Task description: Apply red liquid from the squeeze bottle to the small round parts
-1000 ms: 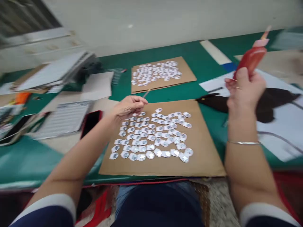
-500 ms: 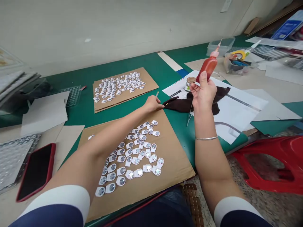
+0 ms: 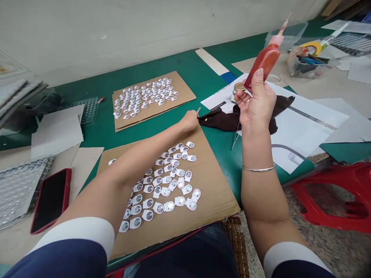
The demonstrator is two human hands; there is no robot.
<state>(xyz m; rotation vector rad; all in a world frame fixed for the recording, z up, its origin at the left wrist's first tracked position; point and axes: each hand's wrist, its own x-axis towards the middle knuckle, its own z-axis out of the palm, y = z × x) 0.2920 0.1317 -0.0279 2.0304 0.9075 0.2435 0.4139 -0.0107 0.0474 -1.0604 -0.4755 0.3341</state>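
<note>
My right hand point(image 3: 257, 98) is raised over the table and closed around a squeeze bottle point(image 3: 264, 63) of red liquid. The bottle's thin needle tip points up and right. My left hand point(image 3: 189, 120) reaches past the far right corner of a cardboard sheet point(image 3: 214, 193), pinching the end of a dark brown cloth point(image 3: 222, 120). A thin pale stick-like end pokes out above those fingers; what it belongs to is hidden. Rows of small white tabs with round clear domes point(image 3: 166, 179) lie on the cardboard, partly covered by my left forearm. Below my right hand are metal tweezers point(image 3: 235, 139) and a gold-lidded jar point(image 3: 239, 87).
Another cardboard sheet point(image 3: 185, 90) with similar domed tabs lies farther back. To the left are a red-cased phone point(image 3: 50, 200) and bubble wrap point(image 3: 17, 189). A clear tool box point(image 3: 307, 65) stands at the back right, and a red stool point(image 3: 342, 208) by the table's right edge.
The view has shifted a little, so the table contents appear moved. Both hands keep their grips. My left fingers have curled in, with the thumb less visible beside the cloth.
</note>
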